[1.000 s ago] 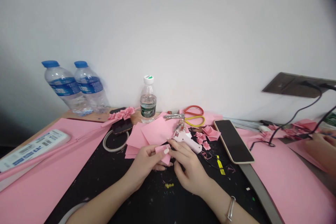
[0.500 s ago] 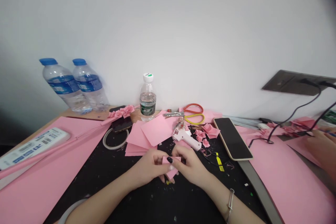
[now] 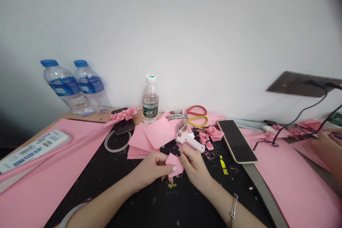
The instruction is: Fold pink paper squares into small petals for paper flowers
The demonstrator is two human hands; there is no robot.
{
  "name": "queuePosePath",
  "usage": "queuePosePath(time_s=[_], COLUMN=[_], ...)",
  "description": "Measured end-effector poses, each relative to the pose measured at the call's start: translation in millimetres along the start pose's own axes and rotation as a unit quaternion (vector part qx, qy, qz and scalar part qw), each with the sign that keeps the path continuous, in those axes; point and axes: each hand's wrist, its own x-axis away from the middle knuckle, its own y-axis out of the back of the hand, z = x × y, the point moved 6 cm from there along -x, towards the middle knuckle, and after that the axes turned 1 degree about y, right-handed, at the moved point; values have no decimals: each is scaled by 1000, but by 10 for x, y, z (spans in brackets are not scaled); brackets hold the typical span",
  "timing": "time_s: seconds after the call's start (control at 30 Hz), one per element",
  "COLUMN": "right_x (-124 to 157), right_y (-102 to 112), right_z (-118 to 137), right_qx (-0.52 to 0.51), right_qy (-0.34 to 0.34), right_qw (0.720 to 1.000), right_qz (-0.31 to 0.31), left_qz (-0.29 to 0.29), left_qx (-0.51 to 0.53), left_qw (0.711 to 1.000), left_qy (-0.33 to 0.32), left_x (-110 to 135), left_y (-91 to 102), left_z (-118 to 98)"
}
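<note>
The left grip (image 3: 153,167) and the right grip (image 3: 195,166) pinch a small piece of pink paper (image 3: 174,165) between them, above a black mat (image 3: 128,188). A white glue gun (image 3: 186,139) lies just past the right grip.

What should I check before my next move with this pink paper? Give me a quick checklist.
1. Pink paper piece pinched by left hand and right hand: ok.
2. White glue gun lying just beyond the right hand, not touching it: ok.
3. Glue gun's heat: cannot tell.
4. Red-and-yellow-handled scissors lying beyond the paper stack, away from the hands: ok.
5. Small yellow bits loose on the mat directly below the hands: not ok.
</note>
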Motion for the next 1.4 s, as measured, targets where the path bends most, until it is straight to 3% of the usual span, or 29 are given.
queuePosePath(time_s=[0.2, 0.53, 0.67, 0.77, 0.87, 0.97, 1.17, 1.4], right_x=[11, 41, 14, -25, -43, -40, -25, -17], right_y=[26, 10, 43, 51, -8, -68, -65, -4], right_z=[171, 210, 212, 146, 76, 50, 57, 215], right_qx=[47, 180, 111, -10, -106, -152, -164, -54], right_qy=[81, 163, 140, 63, -3, -24, -17, 82], right_qw=[996, 970, 984, 998, 994, 987, 986, 995], right_qz=[3, 4, -11, -16, 11, 38, 22, 25], left_qz=[-28, -48, -47, -31, -16, -8, 21, 51], left_qx=[-55, -76, -98, -123, -145, -150, -80, 12], left_qw=[998, 996, 994, 992, 989, 989, 996, 997], left_qy=[-11, 7, 6, 4, 6, -2, 30, 51], left_x=[-7, -58, -59, -46, -22, 6, 21, 4], left_y=[48, 139, 151, 127, 89, 55, 0, -25], left_z=[-10, 54, 57, 55, 56, 31, 45, 96])
